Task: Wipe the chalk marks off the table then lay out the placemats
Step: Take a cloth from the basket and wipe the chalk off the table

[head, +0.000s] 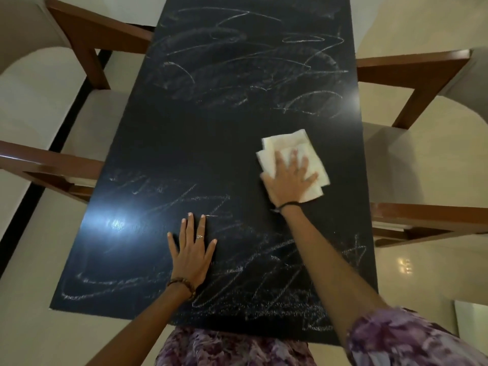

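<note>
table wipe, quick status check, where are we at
Right hand flat on cloth, mid-table. Left hand flat on table, bracing. Chalk marks remain far and near. No placemats in view.

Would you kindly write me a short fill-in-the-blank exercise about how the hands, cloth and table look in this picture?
1. The right hand presses flat on a folded ____.
2. The left hand rests with fingers spread on the dark ____.
3. White ____ marks cover the far end of the table.
4. Wooden ____ stand along both long sides.

Missing words: cloth; table; chalk; chairs
</note>
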